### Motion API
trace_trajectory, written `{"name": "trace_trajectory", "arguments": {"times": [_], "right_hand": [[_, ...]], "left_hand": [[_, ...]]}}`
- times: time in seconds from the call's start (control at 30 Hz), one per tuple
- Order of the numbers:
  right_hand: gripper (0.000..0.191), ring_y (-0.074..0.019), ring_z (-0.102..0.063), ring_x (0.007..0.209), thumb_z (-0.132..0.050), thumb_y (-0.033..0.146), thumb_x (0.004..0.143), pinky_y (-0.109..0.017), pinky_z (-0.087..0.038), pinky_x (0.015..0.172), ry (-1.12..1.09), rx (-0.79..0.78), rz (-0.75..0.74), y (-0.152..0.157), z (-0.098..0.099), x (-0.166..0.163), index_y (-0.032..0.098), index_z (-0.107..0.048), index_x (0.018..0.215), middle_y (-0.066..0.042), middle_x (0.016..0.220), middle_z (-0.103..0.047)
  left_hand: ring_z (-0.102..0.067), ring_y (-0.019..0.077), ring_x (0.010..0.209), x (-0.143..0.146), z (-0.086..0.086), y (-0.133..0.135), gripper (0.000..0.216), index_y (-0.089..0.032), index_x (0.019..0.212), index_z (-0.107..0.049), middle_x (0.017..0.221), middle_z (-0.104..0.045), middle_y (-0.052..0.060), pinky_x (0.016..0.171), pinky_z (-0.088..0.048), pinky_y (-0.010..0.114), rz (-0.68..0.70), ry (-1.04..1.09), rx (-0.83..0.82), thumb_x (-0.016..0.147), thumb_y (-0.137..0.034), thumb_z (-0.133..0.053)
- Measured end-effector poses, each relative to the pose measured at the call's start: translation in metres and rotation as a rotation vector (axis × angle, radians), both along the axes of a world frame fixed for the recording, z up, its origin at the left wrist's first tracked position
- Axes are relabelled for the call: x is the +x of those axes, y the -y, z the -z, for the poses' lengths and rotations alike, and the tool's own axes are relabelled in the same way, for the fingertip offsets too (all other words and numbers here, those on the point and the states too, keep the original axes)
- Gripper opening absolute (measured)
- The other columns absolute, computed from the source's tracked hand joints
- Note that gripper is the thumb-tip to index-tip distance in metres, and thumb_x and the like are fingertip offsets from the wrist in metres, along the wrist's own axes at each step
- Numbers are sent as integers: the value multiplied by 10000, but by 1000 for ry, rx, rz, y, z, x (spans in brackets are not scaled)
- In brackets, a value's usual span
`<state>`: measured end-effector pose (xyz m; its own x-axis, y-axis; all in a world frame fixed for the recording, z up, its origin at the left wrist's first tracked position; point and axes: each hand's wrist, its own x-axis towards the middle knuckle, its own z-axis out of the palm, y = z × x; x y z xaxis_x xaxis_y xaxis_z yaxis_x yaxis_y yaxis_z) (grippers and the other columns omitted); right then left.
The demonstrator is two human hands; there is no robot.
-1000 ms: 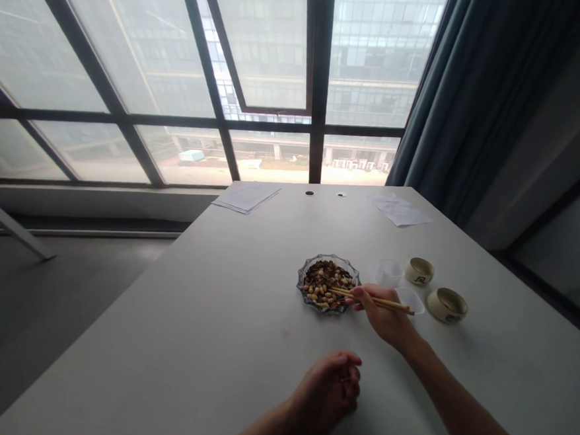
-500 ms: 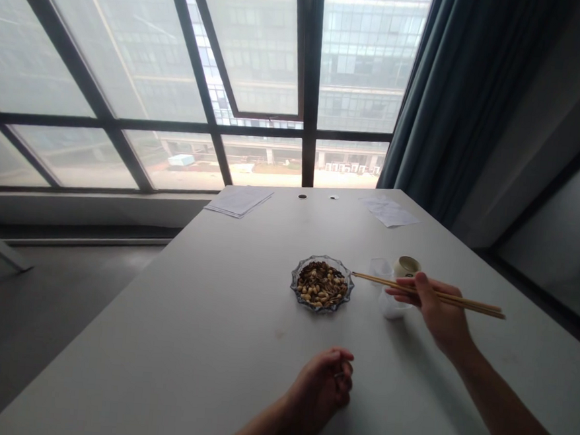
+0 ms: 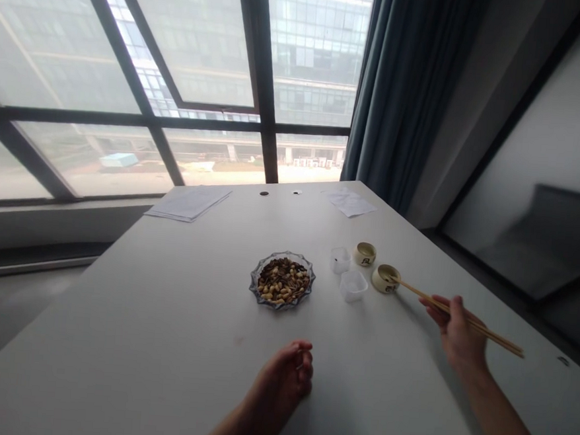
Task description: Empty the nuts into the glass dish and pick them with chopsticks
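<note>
In my right hand (image 3: 462, 332) is a pair of wooden chopsticks (image 3: 426, 297), their tips in the mouth of the nearer small ceramic cup (image 3: 380, 287). Whether the tips grip a seed cannot be made out. My left hand (image 3: 281, 384) lies on the table, fingers curled in and nothing visible in them. Beyond it stands a scalloped glass bowl (image 3: 252, 281) holding peanuts and dark seeds (image 3: 284, 280). Two clear plastic cups, one farther (image 3: 339, 263) and one nearer (image 3: 354, 291), stand between bowl and ceramic cups; the farther holds a dark speck. A second ceramic cup (image 3: 365, 256) is just behind.
All of this stands on a white table (image 3: 162, 341). Paper sheets lie at its far left (image 3: 189, 202) and far right (image 3: 350, 202). Two cable holes (image 3: 264, 194) are near the back edge. Windows and a blue curtain (image 3: 392, 99) rise behind.
My right hand has moved the chopsticks from beside the glass bowl rightward to the nearer ceramic cup. The view has turned right. My left hand keeps its curled pose on the table.
</note>
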<state>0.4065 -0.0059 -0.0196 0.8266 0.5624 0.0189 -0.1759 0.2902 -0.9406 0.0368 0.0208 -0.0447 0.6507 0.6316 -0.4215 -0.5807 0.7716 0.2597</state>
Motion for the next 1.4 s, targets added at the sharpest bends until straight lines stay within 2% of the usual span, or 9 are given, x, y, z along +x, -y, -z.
{"name": "trace_trajectory", "arguments": {"times": [0.17, 0.4, 0.73, 1.17, 1.4], "right_hand": [[519, -221, -779, 701, -802, 587, 740, -234, -636, 639, 89, -38, -37, 4, 0, 2, 88, -735, 867, -114, 769, -775], [507, -201, -770, 659, -792, 596, 748, -218, -631, 614, 121, 1, 15, 16, -13, 3, 99, -733, 831, -93, 716, -764], [516, -182, -769, 679, -865, 594, 643, -167, -609, 578, -99, 78, -74, 16, -23, -16, 113, -759, 797, -92, 742, -776], [333, -148, -753, 658, -813, 503, 768, -141, -585, 539, -241, 106, -175, 18, -15, -17, 172, -777, 781, -78, 727, -773], [351, -129, -732, 633, -861, 490, 699, -122, -572, 546, -322, 57, -216, 17, -13, -28, 155, -780, 761, -88, 719, -769]], "left_hand": [[-609, 79, 675, 1, -3, 0, 88, -129, 943, -667, 785, -643, 3, 607, -405, 184, -6, 5, 6, 871, -162, -706], [-593, 90, 674, -1, 0, 0, 59, -119, 955, -672, 776, -631, 13, 614, -410, 196, 0, 21, 26, 916, -156, -648], [-576, 83, 656, 0, -7, 1, 56, -115, 939, -669, 755, -619, 5, 590, -381, 192, 2, 22, 20, 902, -155, -656], [-515, 86, 615, 0, -9, 0, 57, -138, 916, -654, 727, -580, -7, 565, -333, 205, 1, 23, 2, 870, -169, -667], [-505, 86, 618, 0, -9, 0, 107, -132, 938, -655, 748, -583, -9, 561, -318, 209, -6, 50, 3, 851, -186, -687]]}}
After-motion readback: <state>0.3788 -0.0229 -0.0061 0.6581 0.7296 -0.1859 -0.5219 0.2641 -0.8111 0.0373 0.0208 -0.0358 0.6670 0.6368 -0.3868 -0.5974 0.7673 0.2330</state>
